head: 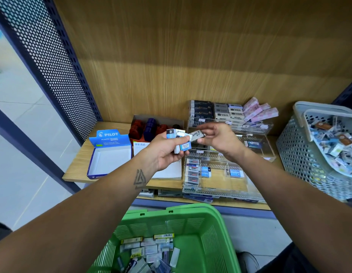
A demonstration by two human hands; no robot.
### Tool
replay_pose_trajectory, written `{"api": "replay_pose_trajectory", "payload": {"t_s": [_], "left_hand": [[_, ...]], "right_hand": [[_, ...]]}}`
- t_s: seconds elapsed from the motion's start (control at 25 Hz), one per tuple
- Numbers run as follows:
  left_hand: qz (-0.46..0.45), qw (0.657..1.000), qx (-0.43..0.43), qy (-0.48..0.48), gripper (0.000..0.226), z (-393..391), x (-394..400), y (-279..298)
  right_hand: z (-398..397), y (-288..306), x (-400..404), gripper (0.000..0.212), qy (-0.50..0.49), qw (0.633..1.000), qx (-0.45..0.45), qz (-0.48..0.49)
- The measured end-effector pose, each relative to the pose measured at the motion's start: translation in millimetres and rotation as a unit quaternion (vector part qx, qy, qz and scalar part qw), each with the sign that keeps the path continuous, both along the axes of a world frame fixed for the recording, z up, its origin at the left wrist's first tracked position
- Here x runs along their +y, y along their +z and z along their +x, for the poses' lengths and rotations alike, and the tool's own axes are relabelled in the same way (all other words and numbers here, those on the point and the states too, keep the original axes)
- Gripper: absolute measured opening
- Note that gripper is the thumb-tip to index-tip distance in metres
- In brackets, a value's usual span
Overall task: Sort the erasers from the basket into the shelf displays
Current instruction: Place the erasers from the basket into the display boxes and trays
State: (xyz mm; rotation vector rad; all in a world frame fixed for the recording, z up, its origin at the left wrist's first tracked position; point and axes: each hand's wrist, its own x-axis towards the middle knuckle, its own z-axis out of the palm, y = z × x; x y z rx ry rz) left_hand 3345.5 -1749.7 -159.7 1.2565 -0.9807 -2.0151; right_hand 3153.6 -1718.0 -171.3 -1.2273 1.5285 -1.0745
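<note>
Green slatted plastic basket (210, 229): below my arms, loose erasers left inside. Clear acrylic tiered display (255, 146): on the wooden shelf, partly stocked. My left hand (163, 152): gripping a stack of blue-sleeved erasers (178, 141). My right hand (220, 139): pinching one grey-sleeved eraser (196, 134). I should read its label, then seat it with matching stock.

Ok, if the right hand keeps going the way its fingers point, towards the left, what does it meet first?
Probably the bundle of erasers gripped in the left hand. The right hand pinches a grey eraser whose tip already almost touches that bundle, though depth is unclear.
</note>
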Motion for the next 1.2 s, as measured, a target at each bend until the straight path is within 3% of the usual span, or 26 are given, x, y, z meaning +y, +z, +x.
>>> {"api": "replay_pose_trajectory", "payload": {"t_s": [0.24,0.4,0.52,0.6,0.68,0.76,0.8,1.0,1.2], "left_hand": [[0.009,0.999,-0.003,0.047,0.04,-9,-2,-2],[0.007,0.999,0.003,0.053,0.039,-2,-5,-2],[0.004,0.999,0.006,0.037,0.039,-1,-3,-1],[0.005,0.999,0.005,0.033,0.038,-2,-4,-2],[0.013,0.999,0.01,0.032,0.037,-5,-5,-1],[0.022,0.999,0.018,0.028,0.032,-9,-5,1],[0.026,0.999,0.021,0.028,0.031,-10,-5,2],[0.031,0.997,0.026,0.068,0.045,-1,-17,2],[0.03,0.996,0.03,0.084,0.046,12,-18,3]], "right_hand": [[21,0,-5,0.063,0.031,0.999,0.011,0.019],[17,5,-9,0.033,-0.055,0.992,-0.11,0.026],[13,4,-9,0.025,-0.093,0.988,-0.121,0.037],[10,5,-11,0.034,-0.074,0.996,-0.052,0.017],[7,9,-11,0.051,0.01,0.99,0.13,-0.051],[6,11,-12,0.049,0.126,0.92,0.353,-0.115],[3,12,-12,0.044,0.149,0.887,0.422,-0.114],[-19,9,-13,0.031,0.023,0.872,0.489,0.025],[-2,-5,-13,0.044,-0.017,0.874,0.483,0.055]]}}
